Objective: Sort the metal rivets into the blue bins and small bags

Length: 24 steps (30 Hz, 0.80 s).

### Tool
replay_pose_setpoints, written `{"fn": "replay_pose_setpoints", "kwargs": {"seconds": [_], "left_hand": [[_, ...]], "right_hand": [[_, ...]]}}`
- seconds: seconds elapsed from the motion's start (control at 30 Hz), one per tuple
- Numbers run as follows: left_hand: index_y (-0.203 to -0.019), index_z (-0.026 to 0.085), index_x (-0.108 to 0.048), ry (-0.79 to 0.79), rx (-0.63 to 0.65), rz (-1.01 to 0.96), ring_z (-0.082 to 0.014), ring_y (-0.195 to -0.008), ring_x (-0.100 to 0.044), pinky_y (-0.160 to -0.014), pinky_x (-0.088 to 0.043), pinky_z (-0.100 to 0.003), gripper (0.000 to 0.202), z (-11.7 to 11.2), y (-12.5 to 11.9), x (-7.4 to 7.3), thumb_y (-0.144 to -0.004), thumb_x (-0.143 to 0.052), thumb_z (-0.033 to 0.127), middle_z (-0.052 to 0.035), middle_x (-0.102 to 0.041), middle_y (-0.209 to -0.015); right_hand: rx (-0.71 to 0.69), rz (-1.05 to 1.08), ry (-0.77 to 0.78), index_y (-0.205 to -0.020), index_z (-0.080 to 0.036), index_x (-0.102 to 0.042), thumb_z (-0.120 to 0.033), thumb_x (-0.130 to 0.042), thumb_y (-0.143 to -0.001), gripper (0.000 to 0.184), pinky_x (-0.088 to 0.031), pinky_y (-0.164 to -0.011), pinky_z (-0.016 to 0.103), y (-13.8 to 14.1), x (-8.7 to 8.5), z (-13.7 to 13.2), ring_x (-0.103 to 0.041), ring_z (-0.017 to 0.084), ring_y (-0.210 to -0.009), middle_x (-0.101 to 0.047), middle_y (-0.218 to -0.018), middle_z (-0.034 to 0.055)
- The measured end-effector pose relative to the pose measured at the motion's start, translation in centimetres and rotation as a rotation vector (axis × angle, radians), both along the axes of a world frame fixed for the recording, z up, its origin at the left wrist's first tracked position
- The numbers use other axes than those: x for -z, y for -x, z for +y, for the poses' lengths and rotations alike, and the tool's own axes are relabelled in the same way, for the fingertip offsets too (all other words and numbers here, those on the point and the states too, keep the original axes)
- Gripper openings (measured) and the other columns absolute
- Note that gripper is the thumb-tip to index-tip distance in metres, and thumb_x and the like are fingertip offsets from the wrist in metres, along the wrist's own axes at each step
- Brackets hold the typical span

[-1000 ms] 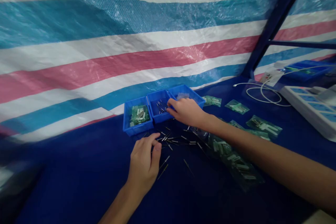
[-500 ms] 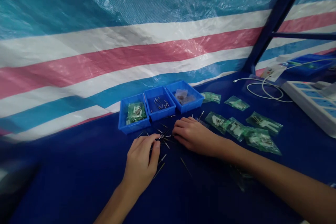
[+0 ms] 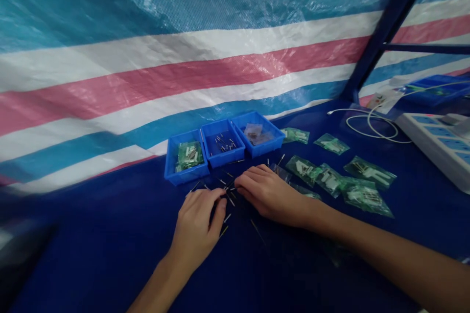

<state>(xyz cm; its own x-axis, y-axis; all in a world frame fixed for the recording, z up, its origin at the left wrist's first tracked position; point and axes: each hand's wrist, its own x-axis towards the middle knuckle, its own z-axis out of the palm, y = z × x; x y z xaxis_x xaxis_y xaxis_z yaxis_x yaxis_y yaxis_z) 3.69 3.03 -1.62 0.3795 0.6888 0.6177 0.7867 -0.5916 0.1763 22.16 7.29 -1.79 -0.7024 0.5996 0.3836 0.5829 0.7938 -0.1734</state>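
left hand [image 3: 200,225] palm-down, fingertips pinched at pins [image 3: 227,217], hold unclear | right hand [image 3: 273,195] palm-down, loosely open over pins

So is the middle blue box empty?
No, not empty. The middle blue box has a handful of small pins scattered on its floor, and it is far from full.

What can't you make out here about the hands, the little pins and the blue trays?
Head view only.
- Pins under left hand and right hand: hidden by fingers, grip unclear.
- Small bags: contents too small to identify.
- Power strip: cut off by right edge.
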Motion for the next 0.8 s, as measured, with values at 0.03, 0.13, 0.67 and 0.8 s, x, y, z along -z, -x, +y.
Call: {"fn": "replay_pose_setpoints", "kwargs": {"seconds": [0.03, 0.13, 0.67, 0.8], "left_hand": [[-0.093, 0.018, -0.054, 0.003, 0.011, 0.003, -0.0179, -0.07, -0.061, -0.062, -0.049, -0.032, 0.011, -0.08, -0.01, 0.02, -0.088, -0.045, 0.02, -0.0039, -0.066, -0.077], [-0.095, 0.017, -0.053, 0.008, 0.058, 0.009, -0.0176, -0.07, -0.061, -0.062, -0.049, -0.031, 0.011, -0.26, -0.01, 0.06, -0.087, -0.046, 0.021, -0.0047, -0.065, -0.077], [-0.076, 0.017, -0.056, 0.022, 0.088, -0.108, -0.0137, -0.058, -0.056, -0.056, -0.044, -0.028, 0.018, -0.2, 0.25, -0.38, -0.089, -0.043, 0.016, -0.0011, -0.06, -0.063], [-0.076, 0.017, -0.056, 0.032, 0.073, -0.122, -0.0137, -0.058, -0.057, -0.055, -0.045, -0.028, 0.018, -0.18, 0.35, -0.49, -0.089, -0.043, 0.017, -0.0008, -0.061, -0.063]], "right_hand": [[-0.051, 0.015, -0.011, -0.087, -0.014, -0.056, -0.013, -0.04, -0.09, 0.017, -0.034, -0.065, 0.028, -0.01, -0.12, -0.24, -0.049, 0.015, -0.068, -0.058, -0.076, 0.0044], [-0.218, 0.094, -0.078, -0.091, -0.012, -0.057, -0.01, -0.038, -0.09, 0.019, -0.036, -0.061, 0.026, 0.02, -0.26, -0.8, -0.046, 0.015, -0.064, -0.057, -0.071, 0.0043], [-0.231, 0.302, -0.025, -0.1, -0.013, -0.051, -0.021, -0.037, -0.094, 0.018, -0.044, -0.057, 0.024, -0.16, -0.46, -1.06, -0.058, 0.012, -0.063, -0.065, -0.076, 0.0048], [-0.206, 0.343, -0.089, -0.091, -0.013, -0.055, -0.017, -0.037, -0.093, 0.018, -0.042, -0.052, 0.023, -0.2, -0.41, -0.93, -0.055, 0.011, -0.057, -0.062, -0.067, 0.0031]]}}
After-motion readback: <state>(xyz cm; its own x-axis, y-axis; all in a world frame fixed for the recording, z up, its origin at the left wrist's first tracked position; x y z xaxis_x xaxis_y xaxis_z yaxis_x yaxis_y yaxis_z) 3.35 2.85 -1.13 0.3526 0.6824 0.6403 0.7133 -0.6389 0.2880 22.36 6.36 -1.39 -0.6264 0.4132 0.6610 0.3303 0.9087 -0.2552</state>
